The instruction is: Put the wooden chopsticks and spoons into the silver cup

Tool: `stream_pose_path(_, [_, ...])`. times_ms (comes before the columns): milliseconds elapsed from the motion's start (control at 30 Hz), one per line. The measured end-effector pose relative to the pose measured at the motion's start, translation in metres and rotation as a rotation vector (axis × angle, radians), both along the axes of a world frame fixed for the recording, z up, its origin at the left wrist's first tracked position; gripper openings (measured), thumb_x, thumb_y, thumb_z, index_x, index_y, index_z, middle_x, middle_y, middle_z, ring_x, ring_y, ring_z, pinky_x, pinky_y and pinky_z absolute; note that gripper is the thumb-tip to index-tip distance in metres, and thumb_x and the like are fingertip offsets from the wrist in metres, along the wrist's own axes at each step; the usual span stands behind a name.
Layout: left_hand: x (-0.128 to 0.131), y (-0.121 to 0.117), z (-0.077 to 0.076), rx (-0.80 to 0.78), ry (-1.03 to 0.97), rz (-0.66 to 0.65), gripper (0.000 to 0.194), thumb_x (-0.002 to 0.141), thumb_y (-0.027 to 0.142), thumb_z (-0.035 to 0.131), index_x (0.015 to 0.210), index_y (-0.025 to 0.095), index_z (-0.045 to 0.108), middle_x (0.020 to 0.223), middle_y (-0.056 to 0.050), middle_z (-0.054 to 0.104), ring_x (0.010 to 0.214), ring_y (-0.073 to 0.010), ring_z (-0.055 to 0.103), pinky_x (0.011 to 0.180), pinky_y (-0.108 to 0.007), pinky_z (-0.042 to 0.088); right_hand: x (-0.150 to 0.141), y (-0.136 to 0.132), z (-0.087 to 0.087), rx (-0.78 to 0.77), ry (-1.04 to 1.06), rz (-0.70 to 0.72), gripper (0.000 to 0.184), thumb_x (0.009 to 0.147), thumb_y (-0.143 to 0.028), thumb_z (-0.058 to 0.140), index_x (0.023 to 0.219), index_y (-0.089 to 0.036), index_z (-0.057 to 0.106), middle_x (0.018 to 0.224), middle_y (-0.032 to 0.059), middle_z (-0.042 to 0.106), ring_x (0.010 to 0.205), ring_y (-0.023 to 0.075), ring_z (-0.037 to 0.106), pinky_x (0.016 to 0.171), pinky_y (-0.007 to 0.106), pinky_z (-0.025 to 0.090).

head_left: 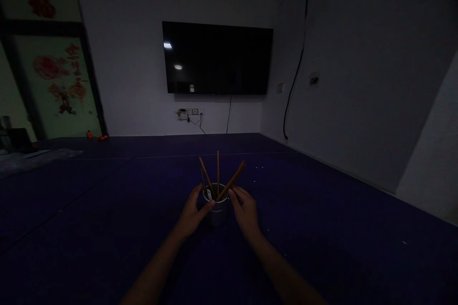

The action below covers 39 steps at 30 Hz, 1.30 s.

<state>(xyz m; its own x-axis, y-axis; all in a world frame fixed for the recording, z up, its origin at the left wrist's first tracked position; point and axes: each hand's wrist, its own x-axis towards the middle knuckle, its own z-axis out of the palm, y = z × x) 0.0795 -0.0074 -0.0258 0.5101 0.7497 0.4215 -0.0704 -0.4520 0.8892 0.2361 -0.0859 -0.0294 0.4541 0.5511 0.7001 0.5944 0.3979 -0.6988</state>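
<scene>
A small grey cup (218,214) with a pale rim stands upright in front of me on the dark blue floor covering (125,228). Several thin brown sticks (218,171) lean out of it in different directions, the thickest one (236,176) slanting to the right. A small white piece, perhaps a handle (209,194), shows inside near the left rim. My left hand (193,212) grips the cup's left side, its thumb over the near rim. My right hand (246,207) is closed at the right rim, with thumb and fingertips against it. The far fingers are partly hidden.
Small white bits (259,167) are scattered on the floor. A black television (218,59) hangs on the far wall above sockets (195,111) and cables. A loose black cable (294,86) runs down the right wall. Clear plastic sheeting (43,158) lies at left, near a door (59,86).
</scene>
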Motion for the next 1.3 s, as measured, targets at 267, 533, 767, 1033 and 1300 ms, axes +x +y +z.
stream_pose_path(267, [0.027,0.017,0.025,-0.208,-0.014,-0.370,0.065,0.050,0.035,0.084,0.106,0.016,0.056,0.100,-0.009,0.067,0.093,-0.0228,0.062,0.083,-0.034,0.045,-0.002,0.002,0.003,-0.001,-0.037,0.045,0.029,0.087,-0.038,0.047,0.096,-0.025,0.071,0.102,0.0067,0.069,0.097,0.0215,0.062,0.088,0.038,0.047])
stream_pose_path(533, [0.039,0.018,0.043,-0.162,0.019,-0.408,0.065,0.044,0.027,0.086,0.100,0.016,0.055,0.098,-0.008,0.066,0.092,-0.0209,0.062,0.085,-0.034,0.044,-0.005,0.004,-0.001,-0.058,-0.066,-0.036,0.025,0.084,-0.033,0.050,0.085,-0.023,0.073,0.115,0.0103,0.063,0.110,0.0243,0.055,0.093,0.042,0.043])
stream_pose_path(767, [0.040,0.017,0.053,-0.106,0.062,-0.419,0.061,0.046,0.029,0.085,0.098,0.014,0.056,0.094,-0.006,0.065,0.087,-0.0187,0.060,0.081,-0.031,0.045,-0.007,0.002,0.000,-0.077,-0.120,0.042,0.030,0.088,-0.035,0.045,0.106,-0.026,0.067,0.131,0.0065,0.052,0.122,0.0249,0.045,0.102,0.046,0.036])
stream_pose_path(1033, [0.045,0.020,0.050,-0.134,0.042,-0.382,0.057,0.051,0.032,0.082,0.100,0.014,0.058,0.092,-0.005,0.065,0.085,-0.0181,0.061,0.079,-0.031,0.046,-0.012,-0.002,0.004,-0.031,-0.183,0.171,0.041,0.093,-0.033,0.038,0.133,-0.028,0.046,0.139,0.0045,0.045,0.129,0.0202,0.039,0.109,0.044,0.029])
stream_pose_path(1300, [0.041,0.021,0.052,-0.108,0.066,-0.381,0.053,0.054,0.034,0.081,0.099,0.014,0.061,0.096,-0.008,0.066,0.089,-0.0202,0.061,0.085,-0.034,0.045,-0.009,0.000,0.000,-0.049,-0.289,0.113,0.043,0.094,-0.032,0.034,0.136,-0.026,0.041,0.139,0.0063,0.045,0.128,0.0212,0.039,0.108,0.046,0.031])
